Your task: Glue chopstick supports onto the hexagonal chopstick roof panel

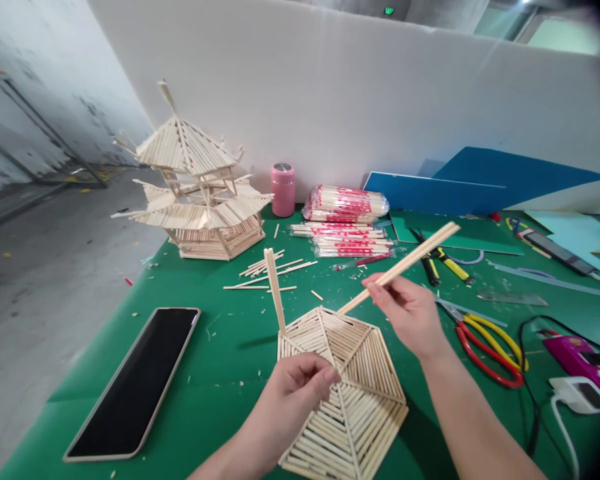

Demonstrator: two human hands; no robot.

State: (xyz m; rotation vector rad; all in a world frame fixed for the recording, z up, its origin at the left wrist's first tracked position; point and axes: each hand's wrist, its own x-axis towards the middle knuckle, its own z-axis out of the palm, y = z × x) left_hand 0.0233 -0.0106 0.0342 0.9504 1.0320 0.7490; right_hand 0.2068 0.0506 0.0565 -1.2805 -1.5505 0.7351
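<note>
My right hand (405, 310) is closed on a pair of wooden chopsticks (415, 257). They slant up to the right, and their lower end comes close to the far edge of a polygonal panel of wooden sticks (360, 347); whether they touch it I cannot tell. Over the panel's middle, my left hand (297, 393) is closed in a pinch, with anything between thumb and finger too small or hidden to make out. Another pair of chopsticks (274, 290) stands nearly upright at the panel's far left corner. Part of the panel is covered by my left hand.
A pagoda model of sticks (205, 213) stands at the back left, beside a pink flask (283, 191) and wrapped chopsticks (347, 203). Loose sticks (275, 270) lie before it. A phone (135, 383) is at left; scissors (490, 343), pliers (443, 263) and a cable (527, 373) are at right.
</note>
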